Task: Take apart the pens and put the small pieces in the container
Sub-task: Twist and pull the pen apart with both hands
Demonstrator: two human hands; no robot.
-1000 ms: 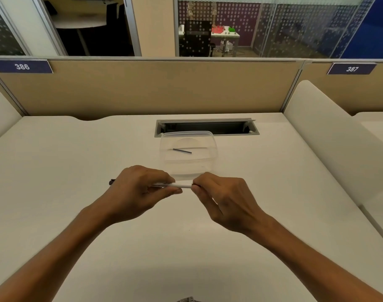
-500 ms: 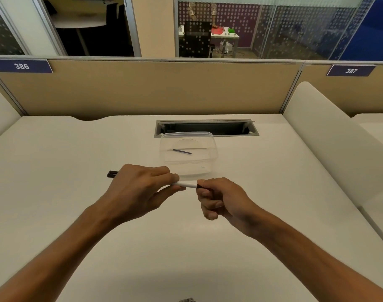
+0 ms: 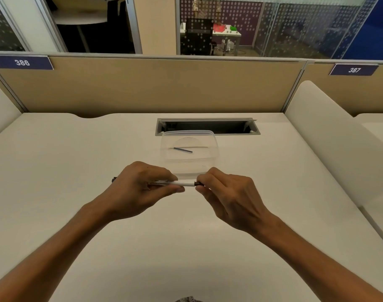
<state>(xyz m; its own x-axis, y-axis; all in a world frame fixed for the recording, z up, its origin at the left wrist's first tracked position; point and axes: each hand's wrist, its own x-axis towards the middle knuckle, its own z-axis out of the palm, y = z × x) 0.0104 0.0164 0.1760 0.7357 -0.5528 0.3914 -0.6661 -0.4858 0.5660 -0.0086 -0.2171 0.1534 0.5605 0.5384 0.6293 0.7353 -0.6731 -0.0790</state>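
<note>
Head view: my left hand (image 3: 140,188) grips the slim white plastic pen (image 3: 182,183), long axis left to right; my right hand (image 3: 227,192) pinches its dark tip. The clear plastic container (image 3: 189,136) sits just beyond on the pale tabletop (image 3: 55,160).

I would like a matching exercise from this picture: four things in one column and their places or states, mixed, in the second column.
Things:
1. left hand
2. right hand
3. thin dark rod
4. container

Places or states:
A. lies inside the clear box
B. stands on the desk before the cable slot
C. grips the white pen barrel
D. pinches the dark tip of the pen

Pairs: 1-C, 2-D, 3-A, 4-B
</note>
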